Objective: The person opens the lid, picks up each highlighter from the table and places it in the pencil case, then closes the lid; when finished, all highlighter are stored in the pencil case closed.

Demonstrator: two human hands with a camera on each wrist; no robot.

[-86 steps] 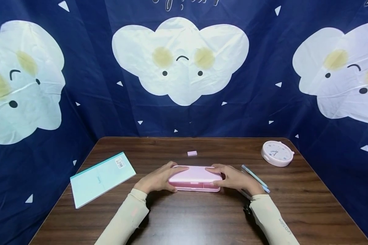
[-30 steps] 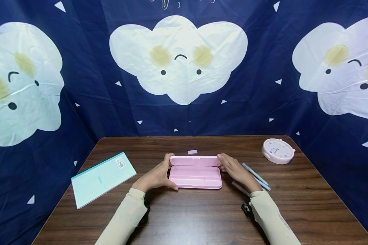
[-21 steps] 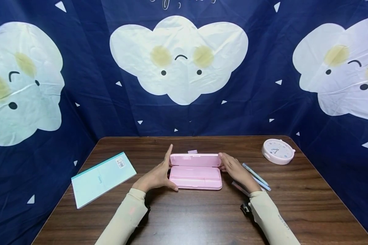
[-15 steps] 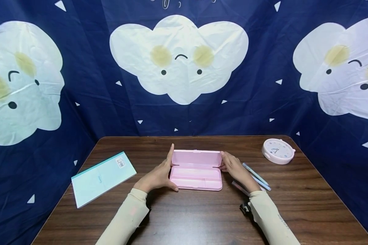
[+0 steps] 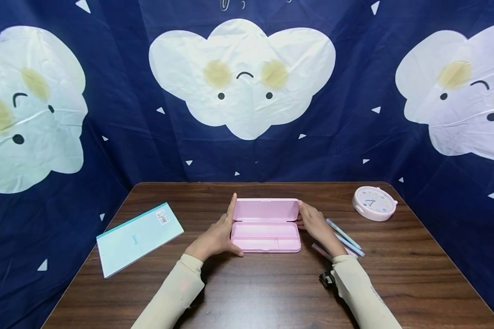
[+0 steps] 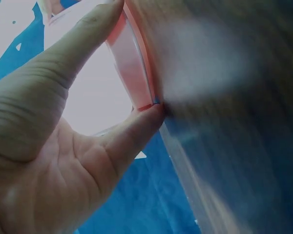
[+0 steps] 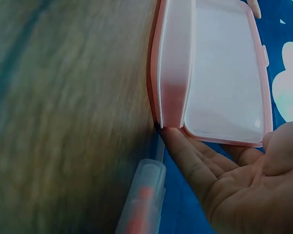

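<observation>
Pen (image 5: 321, 251), 4 o'clock from case (image 5: 265, 230), partly hidden beneath right arm (image 5: 354, 281). Notebook (image 5: 138, 240) print, 9 o'clock, too small to read. Table (image 6: 210, 68) blurred in left wrist view.

Your left hand (image 5: 215, 237) has passage toward the notebook (image 5: 140, 240) across the tabletop (image 5: 255, 292), while pens (image 5: 342, 233) crowd your right hand (image 5: 318, 227).

The pencil case (image 5: 265, 230) looks like smooth, glossy plastic, the surface (image 5: 267, 292) glossy wood-grain, the notebook (image 5: 140, 240) smooth paper, the backdrop (image 5: 247, 155) creased, faintly shiny cloth, and the clock (image 5: 374, 203) smooth plastic.
</observation>
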